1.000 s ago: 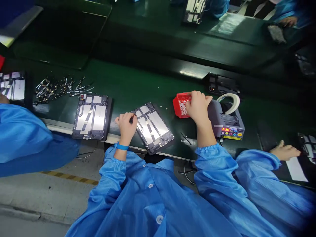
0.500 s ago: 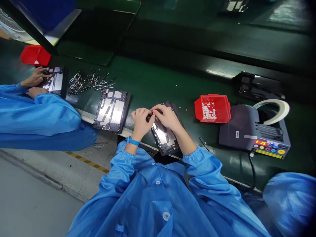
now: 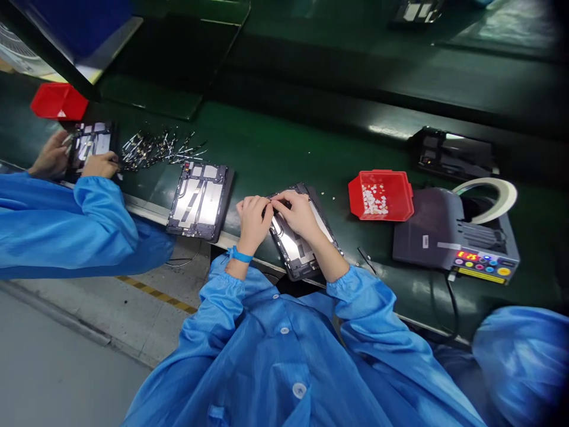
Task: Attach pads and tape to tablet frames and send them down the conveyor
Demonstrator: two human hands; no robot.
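An opened tablet chassis [image 3: 299, 249] lies tilted at the near edge of the green belt, its silver inner plates facing up. My left hand [image 3: 252, 222], with a blue wrist strap, rests on the chassis's upper left corner with its fingers curled. My right hand [image 3: 297, 214] meets it there, fingertips pinched together over the same corner. What the fingers hold is too small to make out. A red bin [image 3: 381, 194] of small white parts sits to the right of the chassis.
A second open chassis [image 3: 199, 201] lies to the left, with a heap of thin metal parts [image 3: 155, 147] behind it. A tape dispenser machine [image 3: 457, 237] stands at the right. A co-worker's hands [image 3: 84, 163] handle another chassis at far left, beside another red bin [image 3: 57, 101].
One second ago my right hand was in the red bin; it has come over to the chassis and joined my left hand. The co-worker's hands shifted on their chassis.
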